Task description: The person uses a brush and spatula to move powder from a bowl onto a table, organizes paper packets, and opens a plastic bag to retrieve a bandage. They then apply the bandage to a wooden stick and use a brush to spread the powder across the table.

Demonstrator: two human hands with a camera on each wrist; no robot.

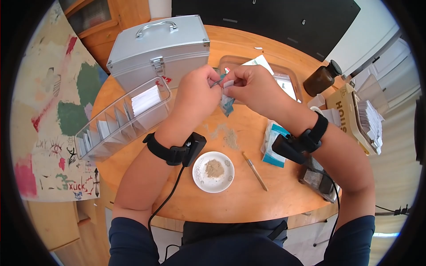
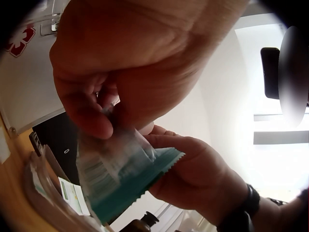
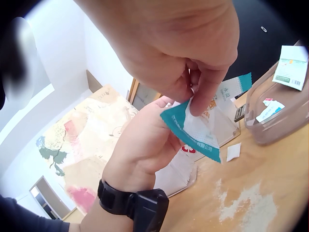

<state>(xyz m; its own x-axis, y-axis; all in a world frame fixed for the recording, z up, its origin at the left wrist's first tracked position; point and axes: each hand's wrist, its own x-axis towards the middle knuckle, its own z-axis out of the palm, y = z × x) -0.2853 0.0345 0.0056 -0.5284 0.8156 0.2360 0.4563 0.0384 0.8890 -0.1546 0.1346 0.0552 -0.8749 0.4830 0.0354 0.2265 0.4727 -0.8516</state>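
Over the far part of the desk (image 1: 177, 199), both hands are up together on one small teal-and-white packet (image 1: 228, 106), clear of the wood and just in front of the right end of a silver case (image 1: 159, 46). The left hand (image 1: 195, 93) has a narrow grip, thumb and finger pinching the packet's upper part. The right hand (image 1: 255, 84) pinches it too, its grip just as narrow, fingertips close to the other hand's.

From the wearer's side, the packet hangs with its long axis running down and a little towards the person, ending in a teal corner. Its toothed teal edge points away from the pinching fingers, slanting across that axis; the upper end is lost among the fingers.

Below lie spilled powder (image 1: 230, 138), a white bowl (image 1: 196, 177) with more of it, and a brush (image 1: 254, 171), set aslant. Another packet (image 1: 268, 144) rests near the right wrist.
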